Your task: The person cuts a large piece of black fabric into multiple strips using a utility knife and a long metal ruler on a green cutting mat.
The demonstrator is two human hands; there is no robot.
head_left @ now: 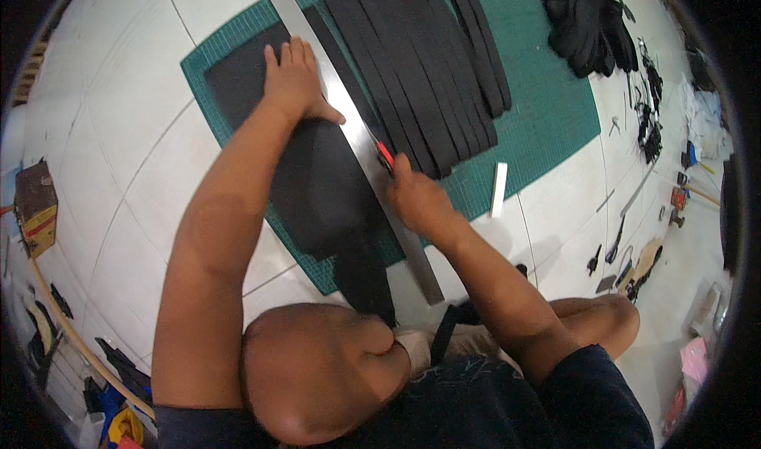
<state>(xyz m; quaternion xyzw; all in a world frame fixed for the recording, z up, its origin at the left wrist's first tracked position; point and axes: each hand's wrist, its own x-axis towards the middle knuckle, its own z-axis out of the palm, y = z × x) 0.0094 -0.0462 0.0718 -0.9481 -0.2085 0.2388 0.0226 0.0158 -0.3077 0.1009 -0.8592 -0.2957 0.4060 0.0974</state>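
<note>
My left hand [295,86] lies spread and flat, pressing on a long metal ruler [353,128] and the black sheet [317,179] beneath it. In my right hand [422,199] is a red-handled cutter knife [385,154], gripped in closed fingers against the ruler's right edge. Its blade is too small to make out. The ruler runs slantwise from the far left toward my lap. Right of it, several cut black strips [412,68] lie side by side on the green cutting mat [539,124].
A small white bar [499,189] rests at the mat's near right edge. A bundle of black strips [587,25] lies at the far right, with black scraps [650,124] and small tools on the tiled floor [119,148]. A worn box [36,199] stands at the left.
</note>
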